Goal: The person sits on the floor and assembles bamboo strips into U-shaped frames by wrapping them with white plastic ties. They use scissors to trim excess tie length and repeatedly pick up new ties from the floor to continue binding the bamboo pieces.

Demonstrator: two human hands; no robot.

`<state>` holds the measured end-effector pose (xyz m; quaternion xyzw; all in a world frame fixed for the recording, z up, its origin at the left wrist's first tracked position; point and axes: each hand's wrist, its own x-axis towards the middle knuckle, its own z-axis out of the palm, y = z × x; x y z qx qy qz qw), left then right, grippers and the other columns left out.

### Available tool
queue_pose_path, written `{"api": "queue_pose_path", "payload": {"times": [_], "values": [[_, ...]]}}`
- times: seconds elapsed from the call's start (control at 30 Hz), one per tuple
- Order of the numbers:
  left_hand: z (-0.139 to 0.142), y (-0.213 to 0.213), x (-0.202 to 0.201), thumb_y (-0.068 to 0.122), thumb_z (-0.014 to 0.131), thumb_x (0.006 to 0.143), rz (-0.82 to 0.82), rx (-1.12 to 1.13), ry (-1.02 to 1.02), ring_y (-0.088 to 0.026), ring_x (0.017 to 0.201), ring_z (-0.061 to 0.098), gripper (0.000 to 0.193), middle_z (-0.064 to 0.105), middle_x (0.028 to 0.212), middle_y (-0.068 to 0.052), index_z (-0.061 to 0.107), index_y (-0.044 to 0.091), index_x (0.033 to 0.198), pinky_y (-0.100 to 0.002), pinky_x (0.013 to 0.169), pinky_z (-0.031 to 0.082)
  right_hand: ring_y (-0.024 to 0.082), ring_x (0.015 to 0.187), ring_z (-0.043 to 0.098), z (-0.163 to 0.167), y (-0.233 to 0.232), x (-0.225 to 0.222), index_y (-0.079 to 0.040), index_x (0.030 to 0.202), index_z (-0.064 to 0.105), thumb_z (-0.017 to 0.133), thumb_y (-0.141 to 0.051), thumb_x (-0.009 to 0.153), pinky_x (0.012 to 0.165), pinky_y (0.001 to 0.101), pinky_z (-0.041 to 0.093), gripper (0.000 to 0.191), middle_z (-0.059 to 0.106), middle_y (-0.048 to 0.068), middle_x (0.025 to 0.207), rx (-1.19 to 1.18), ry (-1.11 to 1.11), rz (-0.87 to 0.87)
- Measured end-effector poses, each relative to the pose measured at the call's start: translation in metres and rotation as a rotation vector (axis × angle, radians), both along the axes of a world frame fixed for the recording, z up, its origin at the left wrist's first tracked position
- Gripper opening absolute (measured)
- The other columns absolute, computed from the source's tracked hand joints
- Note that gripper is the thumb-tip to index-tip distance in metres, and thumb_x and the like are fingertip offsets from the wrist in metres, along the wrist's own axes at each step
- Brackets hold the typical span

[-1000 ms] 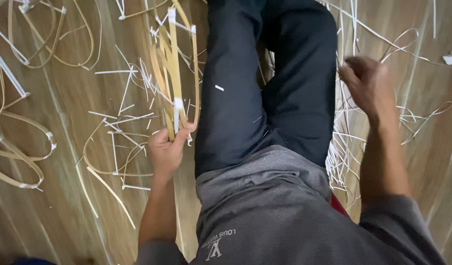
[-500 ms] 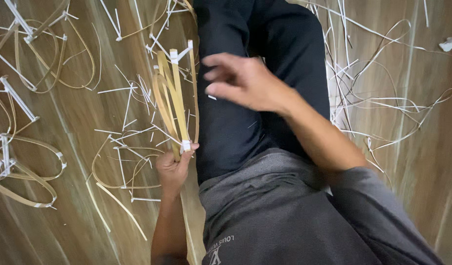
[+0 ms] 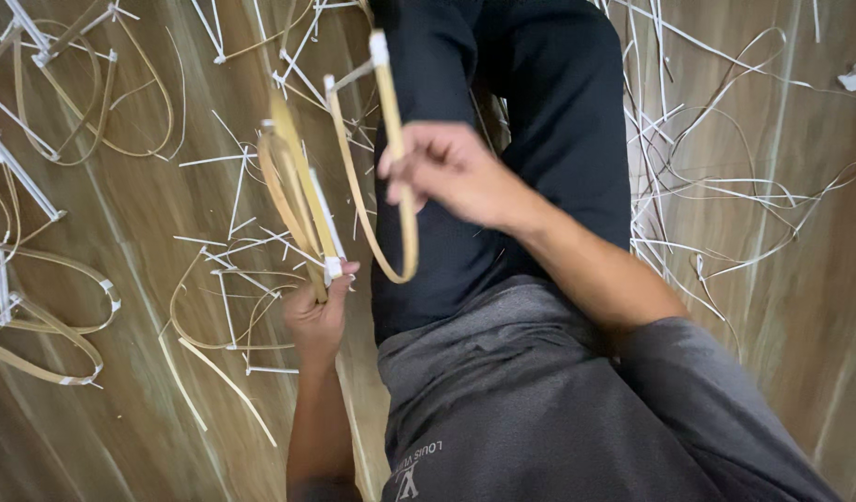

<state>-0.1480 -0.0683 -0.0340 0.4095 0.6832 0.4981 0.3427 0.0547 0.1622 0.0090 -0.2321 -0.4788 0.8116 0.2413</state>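
Note:
I sit on a wooden floor with my legs in dark trousers (image 3: 530,139) stretched out ahead. My left hand (image 3: 318,314) grips a bundle of bent yellow bamboo strips (image 3: 298,191) at its white-taped end, beside my left thigh. My right hand (image 3: 451,172) has crossed over my lap and pinches one U-bent bamboo strip (image 3: 395,177) with white tape at its tips, holding it just right of the bundle. The loop's lower bend hangs near my left hand.
Thin white and pale strip offcuts (image 3: 688,186) litter the floor on both sides of my legs. Finished bent loops with white tape (image 3: 46,316) lie at the left edge, more at the upper left (image 3: 74,84). A white scrap (image 3: 855,76) sits far right.
My right hand swung from the floor at the right across my lap and took hold of one bent strip. The bundle in my left hand stayed beside my thigh.

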Motion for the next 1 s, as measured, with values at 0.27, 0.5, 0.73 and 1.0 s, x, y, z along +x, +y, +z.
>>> {"api": "queue_pose_path", "payload": {"times": [0.27, 0.5, 0.73, 1.0], "values": [[0.002, 0.003, 0.001, 0.000, 0.074, 0.095, -0.065, 0.002, 0.183, -0.009, 0.073, 0.064, 0.012, 0.071, 0.084, -0.006, 0.078, 0.000, 0.107, -0.026, 0.065, 0.049, 0.012, 0.087, 0.073, 0.041, 0.009, 0.003, -0.002, 0.127, 0.059, 0.051, -0.011, 0.111, 0.074, 0.0250, 0.060, 0.021, 0.076, 0.011, 0.103, -0.169, 0.048, -0.112], [0.013, 0.009, 0.004, -0.010, 0.071, 0.086, -0.175, 0.116, 0.393, -0.024, 0.079, 0.073, 0.021, 0.073, 0.091, -0.015, 0.076, -0.001, 0.104, -0.031, 0.072, 0.055, 0.009, 0.075, 0.070, 0.065, 0.004, -0.028, 0.002, 0.131, 0.057, 0.055, -0.010, 0.107, 0.062, 0.0234, 0.061, 0.027, 0.078, 0.010, 0.105, 0.197, -0.154, 0.012], [0.003, 0.015, 0.003, -0.012, 0.065, 0.082, -0.176, 0.237, 0.646, -0.032, 0.082, 0.072, 0.019, 0.071, 0.090, -0.018, 0.072, -0.002, 0.097, -0.040, 0.074, 0.057, 0.012, 0.069, 0.075, 0.062, 0.002, -0.040, 0.010, 0.141, 0.047, 0.063, -0.010, 0.099, 0.063, 0.0253, 0.060, 0.050, 0.077, 0.015, 0.092, 0.621, -0.397, 0.005], [-0.003, 0.013, -0.009, -0.011, 0.062, 0.080, -0.151, 0.101, 0.754, -0.038, 0.095, 0.070, 0.027, 0.072, 0.106, -0.024, 0.073, -0.003, 0.103, -0.045, 0.084, 0.056, 0.009, 0.060, 0.071, 0.052, 0.004, -0.051, 0.014, 0.140, 0.042, 0.070, -0.014, 0.096, 0.055, 0.0225, 0.059, 0.059, 0.078, 0.012, 0.085, 0.287, -0.321, 0.126]]}}
